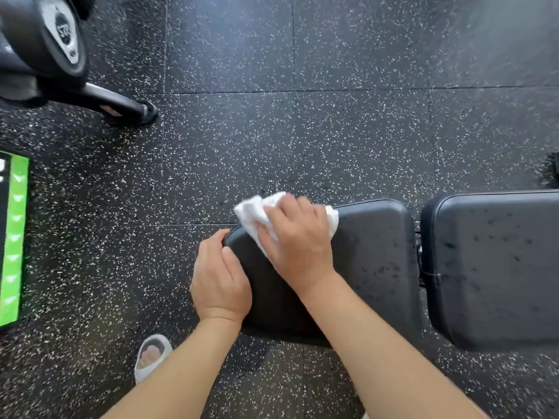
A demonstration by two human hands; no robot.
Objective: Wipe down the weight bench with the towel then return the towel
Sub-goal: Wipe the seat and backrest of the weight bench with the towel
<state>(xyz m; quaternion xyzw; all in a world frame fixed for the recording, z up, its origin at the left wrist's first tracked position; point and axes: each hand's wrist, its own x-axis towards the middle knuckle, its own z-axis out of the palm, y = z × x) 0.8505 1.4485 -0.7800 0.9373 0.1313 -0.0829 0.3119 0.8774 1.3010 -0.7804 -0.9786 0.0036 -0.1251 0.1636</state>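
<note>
The black padded weight bench runs across the lower right: a seat pad (pixel 375 261) and, past a gap, a longer back pad (pixel 496 267) speckled with dark spots. My right hand (pixel 298 237) presses a bunched white towel (pixel 252 211) onto the far left corner of the seat pad, fingers bent over the cloth. My left hand (pixel 219 279) rests on the seat pad's left end, fingers curled round its edge.
Speckled black rubber floor tiles (pixel 302 131) surround the bench. A dumbbell rack with a black dumbbell (pixel 45 34) and its foot (pixel 127 108) stand at the top left. A green and black box (pixel 13 237) sits at the left edge. My slippered foot (pixel 151 355) is below.
</note>
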